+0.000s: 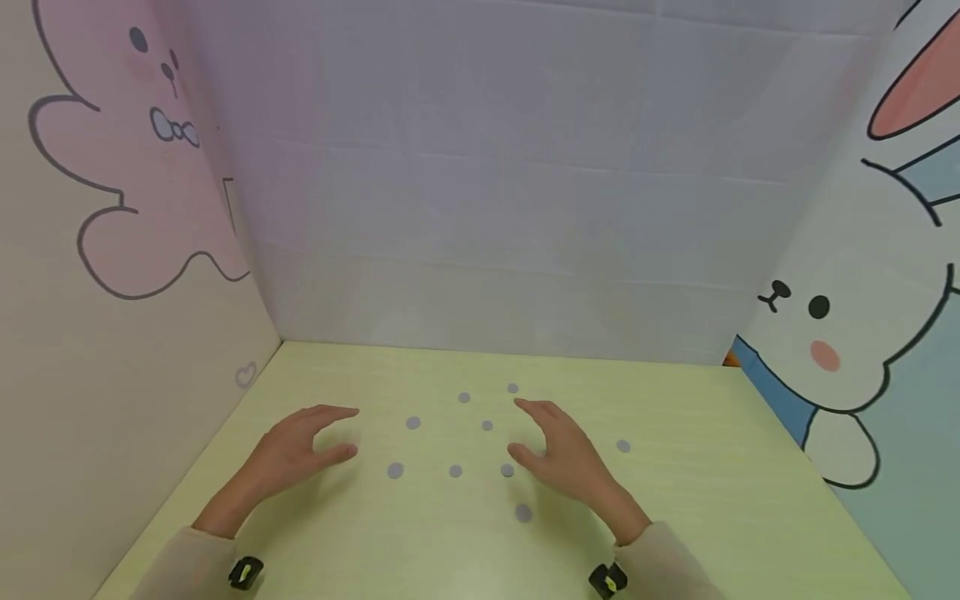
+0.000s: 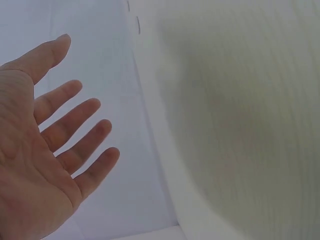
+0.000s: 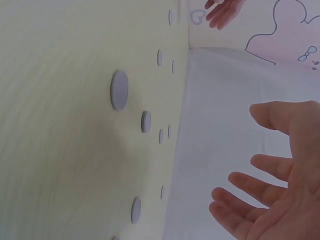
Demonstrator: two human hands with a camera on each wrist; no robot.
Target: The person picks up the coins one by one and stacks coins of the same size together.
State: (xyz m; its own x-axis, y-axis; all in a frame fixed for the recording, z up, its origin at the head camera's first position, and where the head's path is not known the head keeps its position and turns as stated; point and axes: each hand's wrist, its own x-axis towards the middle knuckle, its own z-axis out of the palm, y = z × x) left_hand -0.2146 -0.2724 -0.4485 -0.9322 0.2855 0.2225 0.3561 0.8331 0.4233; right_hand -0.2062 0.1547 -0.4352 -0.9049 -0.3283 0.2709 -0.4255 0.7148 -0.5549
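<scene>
Several flat, round grey discs lie scattered on the pale yellow table. My left hand hovers at the left with fingers spread and nothing in its grasp; the nearest discs, including this grey disc, lie to its right. Held over the table on the other side, my right hand is likewise empty, its thumb and fingers apart. Beside its thumb in the head view is a disc that looks thicker than the others in the right wrist view. Another disc lies just beyond the index fingertip.
A pale cloth wall rises behind the table. Side panels with a pink cartoon figure and a white rabbit flank it. One disc lies right of my right hand, another disc nearer the front.
</scene>
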